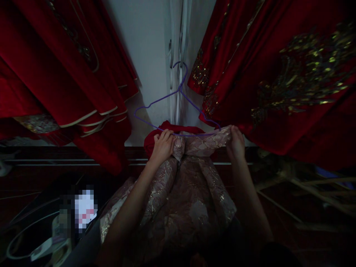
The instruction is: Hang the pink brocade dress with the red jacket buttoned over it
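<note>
1. Brocade garment (180, 200), pale pink with a metallic woven pattern, hangs nearest the camera and falls in stiff, heavy folds; its top edge is held up at the bottom bar of the hanger, which keeps the cloth spread flat across its width.
2. Left hand (162, 144) has its fingers clenched on the garment's top edge, bunched together with a red fabric (178, 129) that lies over the bar.
3. Right hand (236, 142) has its fingers closed over the opposite corner, so the edge is stretched taut between the two hands.
4. Purple wire hanger (178, 100), thin and slightly bent, rises above them, its hook up by a white wall fitting (178, 44).
5. Red embroidered robes (278, 74), velvety with gold thread and sequins, hang at both sides.
</note>
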